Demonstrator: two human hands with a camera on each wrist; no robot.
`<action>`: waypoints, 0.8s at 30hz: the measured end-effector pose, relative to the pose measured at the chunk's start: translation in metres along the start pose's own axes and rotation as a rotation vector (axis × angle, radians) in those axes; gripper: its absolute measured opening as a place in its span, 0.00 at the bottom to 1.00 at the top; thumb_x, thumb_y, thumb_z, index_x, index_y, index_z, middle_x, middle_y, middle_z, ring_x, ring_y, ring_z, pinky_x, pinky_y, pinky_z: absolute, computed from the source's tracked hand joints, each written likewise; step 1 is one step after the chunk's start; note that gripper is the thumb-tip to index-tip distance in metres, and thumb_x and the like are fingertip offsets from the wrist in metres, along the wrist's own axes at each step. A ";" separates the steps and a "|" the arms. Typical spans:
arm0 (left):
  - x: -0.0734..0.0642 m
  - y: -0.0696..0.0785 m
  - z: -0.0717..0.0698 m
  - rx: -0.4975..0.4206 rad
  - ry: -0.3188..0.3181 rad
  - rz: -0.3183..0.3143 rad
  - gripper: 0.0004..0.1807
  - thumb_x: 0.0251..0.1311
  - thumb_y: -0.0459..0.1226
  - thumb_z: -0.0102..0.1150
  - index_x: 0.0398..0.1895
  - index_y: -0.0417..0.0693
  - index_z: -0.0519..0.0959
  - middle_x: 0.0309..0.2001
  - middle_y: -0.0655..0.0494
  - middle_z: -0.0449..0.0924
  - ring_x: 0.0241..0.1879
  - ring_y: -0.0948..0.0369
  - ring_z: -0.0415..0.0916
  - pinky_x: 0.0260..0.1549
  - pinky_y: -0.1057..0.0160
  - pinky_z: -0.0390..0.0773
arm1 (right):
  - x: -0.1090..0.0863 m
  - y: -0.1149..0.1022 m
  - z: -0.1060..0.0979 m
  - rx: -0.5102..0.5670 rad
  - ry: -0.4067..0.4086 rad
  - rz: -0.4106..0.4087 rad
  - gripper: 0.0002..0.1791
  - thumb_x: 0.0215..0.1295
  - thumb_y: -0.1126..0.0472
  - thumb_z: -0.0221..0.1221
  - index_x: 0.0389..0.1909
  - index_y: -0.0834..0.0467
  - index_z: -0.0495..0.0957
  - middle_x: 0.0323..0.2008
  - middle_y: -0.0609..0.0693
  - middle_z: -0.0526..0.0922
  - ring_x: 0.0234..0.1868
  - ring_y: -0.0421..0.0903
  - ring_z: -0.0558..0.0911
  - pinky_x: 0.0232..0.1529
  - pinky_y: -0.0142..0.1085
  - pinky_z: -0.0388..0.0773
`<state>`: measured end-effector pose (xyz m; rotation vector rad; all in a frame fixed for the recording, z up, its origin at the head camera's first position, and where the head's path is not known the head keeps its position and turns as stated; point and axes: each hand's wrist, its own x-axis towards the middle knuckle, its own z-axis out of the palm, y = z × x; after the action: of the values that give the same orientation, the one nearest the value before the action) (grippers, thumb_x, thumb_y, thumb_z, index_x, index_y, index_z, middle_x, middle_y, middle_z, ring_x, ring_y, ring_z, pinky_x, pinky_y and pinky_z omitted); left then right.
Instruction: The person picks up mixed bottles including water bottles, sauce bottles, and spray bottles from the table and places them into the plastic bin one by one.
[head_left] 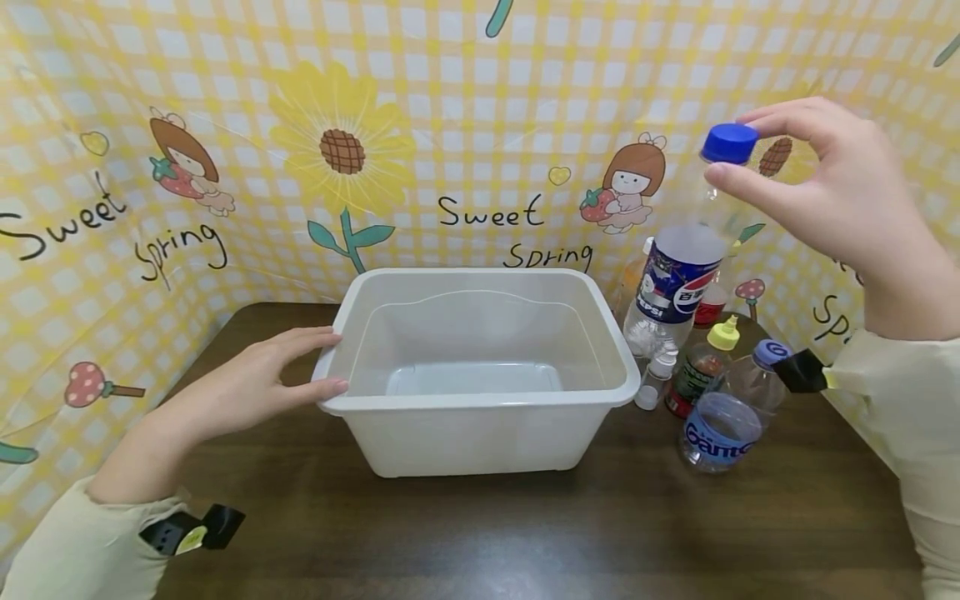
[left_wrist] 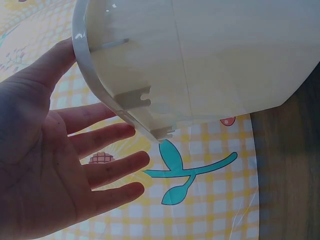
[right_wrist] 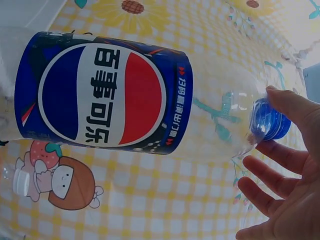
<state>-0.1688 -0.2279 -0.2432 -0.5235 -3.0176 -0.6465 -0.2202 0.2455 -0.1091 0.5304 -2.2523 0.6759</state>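
Observation:
A clear Pepsi bottle (head_left: 678, 275) with a blue cap (head_left: 730, 143) is pinched at its cap and neck between the thumb and fingers of my right hand (head_left: 840, 179). It leans slightly, its base among the bottles at the right. In the right wrist view its blue label (right_wrist: 105, 92) faces the camera. My left hand (head_left: 262, 379) touches the left rim of a white plastic tub (head_left: 480, 437), thumb and fingertips at the edge. From the left wrist view, the fingers (left_wrist: 117, 167) stretch out straight beside the rim.
Right of the tub stand a Ganten water bottle (head_left: 723, 425), a squeeze bottle with a yellow tip (head_left: 722, 335) and a small white-capped bottle (head_left: 662, 367). More bottles are partly hidden behind the Pepsi bottle. A patterned cloth (head_left: 465, 108) hangs behind the dark wooden table (head_left: 495, 533).

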 end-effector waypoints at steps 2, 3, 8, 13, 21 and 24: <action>0.000 0.000 0.000 -0.002 -0.001 -0.002 0.39 0.58 0.58 0.55 0.67 0.47 0.62 0.68 0.42 0.59 0.67 0.41 0.57 0.55 0.36 0.64 | 0.004 -0.004 0.002 0.003 -0.003 -0.013 0.21 0.54 0.54 0.66 0.47 0.61 0.80 0.44 0.25 0.75 0.42 0.20 0.66 0.43 0.21 0.57; -0.001 0.000 0.000 -0.003 -0.001 -0.004 0.39 0.58 0.58 0.55 0.67 0.47 0.62 0.68 0.42 0.59 0.67 0.41 0.57 0.55 0.36 0.64 | 0.005 -0.006 0.004 0.002 -0.004 -0.018 0.21 0.54 0.54 0.66 0.47 0.61 0.80 0.45 0.26 0.76 0.41 0.21 0.66 0.41 0.20 0.58; 0.000 -0.001 0.000 0.000 0.001 0.000 0.40 0.58 0.59 0.55 0.67 0.46 0.62 0.68 0.42 0.59 0.67 0.42 0.57 0.56 0.36 0.64 | 0.012 -0.015 0.009 0.004 -0.014 -0.038 0.20 0.54 0.54 0.66 0.45 0.61 0.81 0.43 0.25 0.74 0.34 0.25 0.67 0.29 0.19 0.62; -0.002 -0.002 -0.001 0.001 0.003 0.008 0.39 0.58 0.58 0.55 0.67 0.46 0.62 0.69 0.42 0.59 0.67 0.42 0.57 0.56 0.37 0.63 | 0.016 -0.025 0.014 0.007 -0.005 -0.049 0.20 0.54 0.53 0.66 0.45 0.60 0.81 0.48 0.37 0.81 0.42 0.24 0.69 0.41 0.20 0.62; -0.006 -0.006 -0.003 -0.005 -0.006 0.016 0.40 0.58 0.58 0.55 0.68 0.47 0.62 0.69 0.42 0.59 0.67 0.42 0.57 0.56 0.36 0.64 | 0.018 -0.043 0.024 0.073 -0.051 -0.011 0.21 0.55 0.52 0.65 0.46 0.60 0.81 0.49 0.43 0.80 0.54 0.36 0.71 0.56 0.27 0.61; -0.009 -0.008 -0.003 -0.009 -0.013 0.016 0.40 0.58 0.59 0.55 0.68 0.47 0.62 0.69 0.42 0.59 0.67 0.42 0.57 0.55 0.36 0.64 | 0.019 -0.050 0.032 0.096 -0.071 -0.020 0.20 0.55 0.53 0.65 0.45 0.60 0.81 0.48 0.43 0.80 0.53 0.36 0.71 0.55 0.28 0.61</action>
<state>-0.1632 -0.2383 -0.2445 -0.5538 -3.0205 -0.6586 -0.2218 0.1837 -0.0986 0.6324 -2.2862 0.7685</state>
